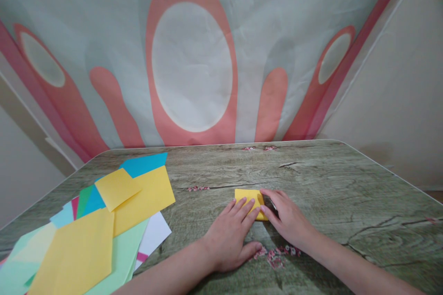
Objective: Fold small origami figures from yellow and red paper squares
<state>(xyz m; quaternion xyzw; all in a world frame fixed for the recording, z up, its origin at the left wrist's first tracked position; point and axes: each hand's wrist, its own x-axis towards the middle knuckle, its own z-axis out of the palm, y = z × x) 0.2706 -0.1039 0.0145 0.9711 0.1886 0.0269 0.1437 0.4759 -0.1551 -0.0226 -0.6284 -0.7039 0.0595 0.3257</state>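
Observation:
A small folded piece of yellow paper point(242, 193) lies on the wood-patterned table in front of me. My left hand point(230, 239) rests flat on it with fingers spread, pressing its left and lower part, while its thumb stretches out over the tabletop. At the paper's right side, my right hand point(289, 219) grips the edge, with the index finger at the top right corner and the thumb lower on the same edge. The remaining right fingers are mostly hidden behind the index finger. Part of the paper is covered by my left fingers.
Loose sheets overlap in a pile on the left: yellow sheets point(81, 244), a blue sheet point(147, 164), pale green paper point(126, 253) and a white sheet point(157, 233). The table point(363, 193) carries printed blossoms and cracks. A grey and pink printed backdrop point(194, 64) hangs behind its far edge.

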